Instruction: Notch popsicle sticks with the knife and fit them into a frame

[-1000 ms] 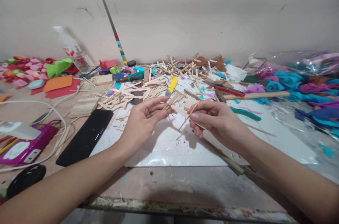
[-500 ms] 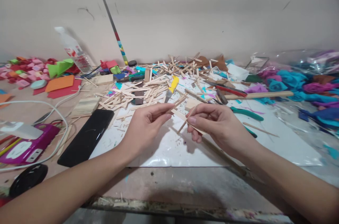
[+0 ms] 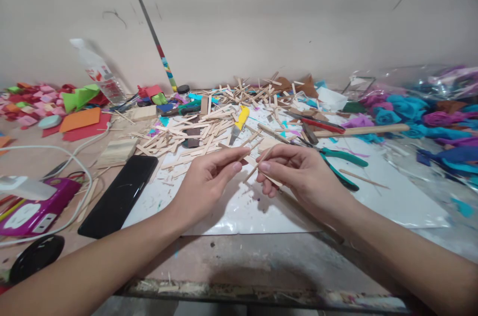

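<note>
Above a white sheet [image 3: 224, 221], my left hand [image 3: 209, 179] pinches a thin wooden stick [image 3: 255, 146] between thumb and fingers. Close on its right, my right hand [image 3: 298, 169] grips another thin stick [image 3: 252, 172], which slants down to the left. A flatter pale strip [image 3: 272, 181] also shows by the right fingers. The fingertips of the two hands are a small gap apart. Behind them lies a heap of wooden sticks [image 3: 216, 129] with a yellow-handled cutter [image 3: 242, 118] on it.
A black phone [image 3: 118, 196], purple power box [image 3: 48, 204] and white cable [image 3: 84, 161] are at left. A clear bottle [image 3: 99, 72] leans by the wall. Green-handled pliers [image 3: 345, 158], red-handled pliers [image 3: 321, 124] and coloured paper pieces [image 3: 407, 109] are on the right.
The view has shifted slightly, so most things sit a little further left. My right hand has come slightly closer to my left hand, with its stick still held.
</note>
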Demonstrator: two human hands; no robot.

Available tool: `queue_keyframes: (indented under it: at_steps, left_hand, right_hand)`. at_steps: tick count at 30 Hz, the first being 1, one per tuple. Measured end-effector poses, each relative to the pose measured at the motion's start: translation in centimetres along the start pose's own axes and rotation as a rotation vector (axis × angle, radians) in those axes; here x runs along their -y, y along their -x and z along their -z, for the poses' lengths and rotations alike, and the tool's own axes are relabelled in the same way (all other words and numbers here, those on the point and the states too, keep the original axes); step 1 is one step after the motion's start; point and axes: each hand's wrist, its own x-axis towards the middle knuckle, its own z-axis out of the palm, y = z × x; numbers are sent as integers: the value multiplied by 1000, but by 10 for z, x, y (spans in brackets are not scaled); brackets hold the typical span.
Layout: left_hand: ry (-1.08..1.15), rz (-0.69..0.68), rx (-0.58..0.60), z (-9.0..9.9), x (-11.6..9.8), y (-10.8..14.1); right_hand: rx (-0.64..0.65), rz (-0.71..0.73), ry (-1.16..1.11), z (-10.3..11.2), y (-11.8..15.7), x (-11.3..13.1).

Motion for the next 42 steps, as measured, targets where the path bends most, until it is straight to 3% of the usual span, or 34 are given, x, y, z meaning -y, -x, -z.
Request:
queue_keyframes:
  at_steps: [10, 21, 24, 28, 35, 42]
  left_hand:
    - [199, 39, -39, 3, 1, -4]
    - [224, 164, -35, 4, -2, -9]
    - [272, 171, -99, 7, -1, -9]
    - [347, 139, -223, 13, 1, -13]
    - [253, 154, -90, 8, -5, -10]
    - [1, 59, -81, 2, -6, -1]
  right_hand:
    - [-56, 5, -17, 5, -3, 3]
    - [-125, 3, 122, 3, -5, 2]
    - [-123, 5, 112, 6, -5, 3]
    - [-77, -59, 3, 14, -6, 6]
    - [147, -304, -102, 7, -3, 11]
    - [-69, 11, 437, -1, 2, 10]
